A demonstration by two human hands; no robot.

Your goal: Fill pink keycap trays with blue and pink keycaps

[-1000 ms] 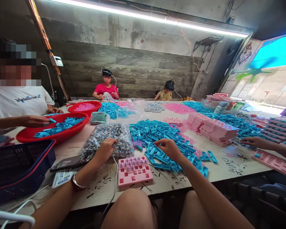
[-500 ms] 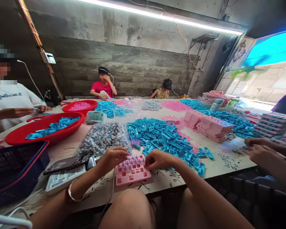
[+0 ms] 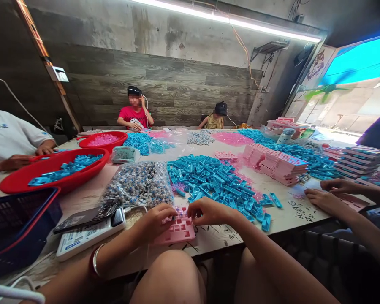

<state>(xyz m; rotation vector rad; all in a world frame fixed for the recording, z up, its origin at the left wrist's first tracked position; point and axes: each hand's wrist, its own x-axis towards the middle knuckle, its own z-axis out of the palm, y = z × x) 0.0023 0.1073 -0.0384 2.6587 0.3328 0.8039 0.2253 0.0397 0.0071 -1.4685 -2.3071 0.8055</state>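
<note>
Since a second ago, your left grip [image 3: 158, 219] has come off the bag of small parts [image 3: 139, 183] and your right grip [image 3: 207, 211] off the heap of blue pieces [image 3: 213, 179]. Both now bend over the pink tray [image 3: 177, 235], which sits between and below them; whether either is closed on something, I cannot tell. Bare tabletop [image 3: 221, 236] opens below your right grip, its edge near. Handwriting [image 3: 299, 210] well right of that grip and print on the white box [image 3: 88, 236] left of your left grip are unclear.
</note>
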